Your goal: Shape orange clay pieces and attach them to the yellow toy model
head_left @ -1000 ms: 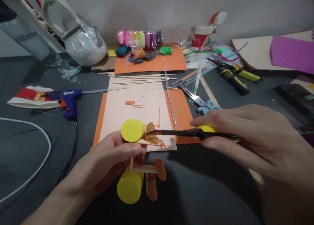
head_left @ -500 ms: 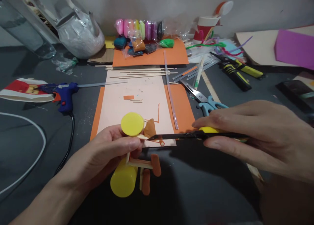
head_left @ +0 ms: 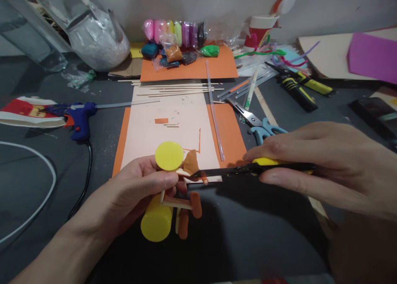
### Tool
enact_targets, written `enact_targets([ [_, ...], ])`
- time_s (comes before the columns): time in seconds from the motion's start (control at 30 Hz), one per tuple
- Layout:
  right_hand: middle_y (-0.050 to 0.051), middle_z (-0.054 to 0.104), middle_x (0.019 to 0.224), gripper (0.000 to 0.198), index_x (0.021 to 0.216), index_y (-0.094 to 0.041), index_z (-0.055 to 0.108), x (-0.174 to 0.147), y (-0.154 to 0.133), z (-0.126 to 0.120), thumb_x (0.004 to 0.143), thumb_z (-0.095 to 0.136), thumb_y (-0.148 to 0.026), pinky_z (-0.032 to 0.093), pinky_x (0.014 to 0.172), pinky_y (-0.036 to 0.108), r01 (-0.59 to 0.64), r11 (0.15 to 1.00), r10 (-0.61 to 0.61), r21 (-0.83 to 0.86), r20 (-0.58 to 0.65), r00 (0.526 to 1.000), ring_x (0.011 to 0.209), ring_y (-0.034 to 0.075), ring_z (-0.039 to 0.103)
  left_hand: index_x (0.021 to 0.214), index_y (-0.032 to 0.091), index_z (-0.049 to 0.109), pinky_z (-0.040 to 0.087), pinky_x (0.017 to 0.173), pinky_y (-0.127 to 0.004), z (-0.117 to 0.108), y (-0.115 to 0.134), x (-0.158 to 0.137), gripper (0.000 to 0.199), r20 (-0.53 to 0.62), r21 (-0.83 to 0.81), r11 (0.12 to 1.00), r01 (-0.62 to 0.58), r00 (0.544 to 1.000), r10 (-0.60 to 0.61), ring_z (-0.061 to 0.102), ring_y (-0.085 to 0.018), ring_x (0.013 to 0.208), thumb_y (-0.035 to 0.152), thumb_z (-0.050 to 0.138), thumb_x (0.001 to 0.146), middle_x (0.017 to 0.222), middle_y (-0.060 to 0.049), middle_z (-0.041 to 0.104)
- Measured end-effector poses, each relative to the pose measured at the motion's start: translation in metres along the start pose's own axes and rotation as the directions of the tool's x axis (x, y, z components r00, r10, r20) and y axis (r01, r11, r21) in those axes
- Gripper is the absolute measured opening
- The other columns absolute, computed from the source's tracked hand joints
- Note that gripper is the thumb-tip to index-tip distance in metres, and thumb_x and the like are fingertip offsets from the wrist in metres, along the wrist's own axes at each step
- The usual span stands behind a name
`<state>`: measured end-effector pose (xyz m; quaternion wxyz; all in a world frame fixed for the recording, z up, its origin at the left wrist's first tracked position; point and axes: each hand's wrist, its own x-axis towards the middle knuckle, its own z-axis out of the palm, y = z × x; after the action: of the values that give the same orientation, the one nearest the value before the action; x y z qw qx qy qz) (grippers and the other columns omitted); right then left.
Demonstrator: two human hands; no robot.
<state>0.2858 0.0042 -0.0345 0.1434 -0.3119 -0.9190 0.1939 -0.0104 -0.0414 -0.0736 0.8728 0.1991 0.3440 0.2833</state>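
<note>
Knife (head_left: 235, 170) tip at model (head_left: 173, 193) joint
Left hand (head_left: 139, 193) fingers clamped on model; right hand (head_left: 313, 168) fingers clamped on knife; advise shallow strokes, blade clear of thumb.

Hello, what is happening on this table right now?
A person is working on a small craft model made of yellow discs, thin wooden sticks and orange-brown clay. The left hand holds the model above the dark table. The right hand holds a utility knife, whose blade tip is at the clay piece beside the upper disc. A blue glue gun lies to the left.
</note>
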Motion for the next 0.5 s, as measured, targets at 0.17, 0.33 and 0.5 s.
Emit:
enact_targets([
  [0.17, -0.007, 0.052, 0.06, 0.032, 0.101, -0.027, 0.064, 0.0016, -0.0013, -0.0009, 0.109, 0.043, -0.049, 0.033, 0.049, 0.027, 0.001, 0.999, 0.0, -0.04, 0.015, 1.0, 0.049, 0.009, 0.047, 0.086, 0.011, 0.078, 0.062, 0.06, -0.026, -0.0017, -0.001, 0.001, 0.018, 0.056, -0.043, 0.999, 0.001, 0.998, 0.001, 0.077, -0.019, 0.061, 0.028, 0.075, 0.086, 0.083, -0.012, 0.083],
  [0.33, -0.006, 0.05, 0.059, 0.034, 0.092, -0.027, 0.062, -0.0028, -0.0011, 0.0008, 0.109, 0.044, -0.05, 0.031, 0.05, 0.03, -0.03, 0.998, 0.03, -0.059, 0.001, 1.0, 0.048, 0.011, 0.045, 0.089, 0.011, 0.077, 0.06, 0.058, -0.024, -0.0002, 0.0008, -0.0001, 0.02, -0.013, 0.024, 1.0, -0.009, 1.0, 0.01, 0.078, -0.022, 0.059, 0.03, 0.079, 0.082, 0.08, -0.012, 0.082],
  [0.5, -0.006, 0.045, 0.057, 0.036, 0.09, -0.027, 0.062, -0.0024, -0.001, 0.0027, 0.109, 0.043, -0.05, 0.029, 0.049, 0.032, -0.03, 0.994, 0.028, -0.104, -0.023, 0.999, 0.046, 0.013, 0.042, 0.079, 0.011, 0.075, 0.059, 0.053, -0.025, 0.0023, 0.0032, -0.0002, 0.027, -0.098, 0.099, 0.995, -0.032, 0.994, 0.042, 0.076, -0.023, 0.055, 0.036, 0.084, 0.076, 0.074, -0.013, 0.079],
])
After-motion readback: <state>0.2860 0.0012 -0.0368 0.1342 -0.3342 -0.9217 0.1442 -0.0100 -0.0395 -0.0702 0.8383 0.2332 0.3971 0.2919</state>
